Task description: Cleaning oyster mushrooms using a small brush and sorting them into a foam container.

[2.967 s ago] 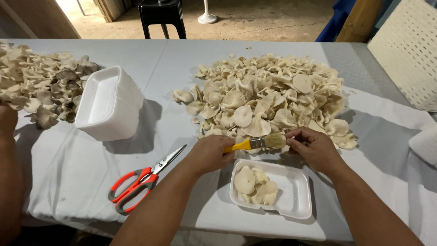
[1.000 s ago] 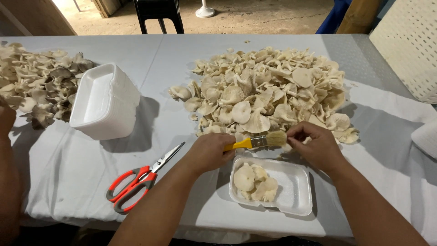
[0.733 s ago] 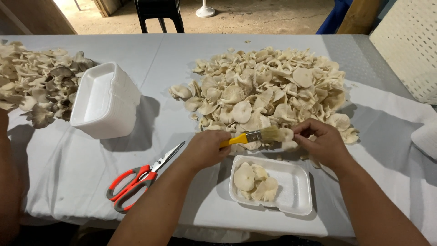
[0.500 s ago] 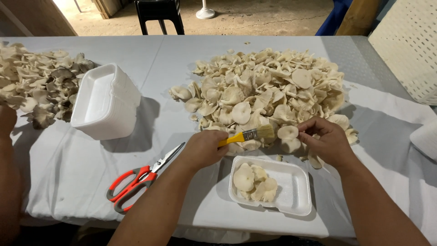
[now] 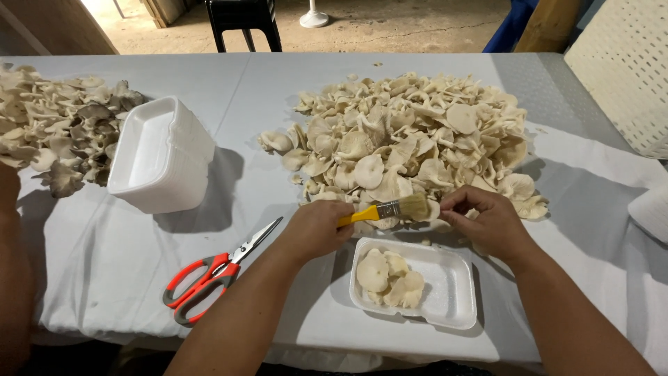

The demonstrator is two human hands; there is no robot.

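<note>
My left hand (image 5: 316, 228) grips a yellow-handled paintbrush (image 5: 387, 209), its pale bristles pointing right at a mushroom. My right hand (image 5: 486, 221) pinches that pale oyster mushroom (image 5: 437, 217) at the near edge of the big mushroom pile (image 5: 410, 139); most of the mushroom is hidden by the fingers and bristles. Just below both hands lies a white foam tray (image 5: 452, 292) with several cleaned mushrooms in its left half.
Orange-handled scissors (image 5: 209, 273) lie on the white cloth to the left. A stack of white foam trays (image 5: 156, 159) stands beyond them, with a second, darker mushroom heap (image 5: 56, 132) at far left. Another person's arm (image 5: 12, 278) is at the left edge. A black chair (image 5: 243, 21) stands behind the table.
My right hand reached into the pile edge and came back toward the brush with a mushroom. The brush stayed above the tray, shifting slightly.
</note>
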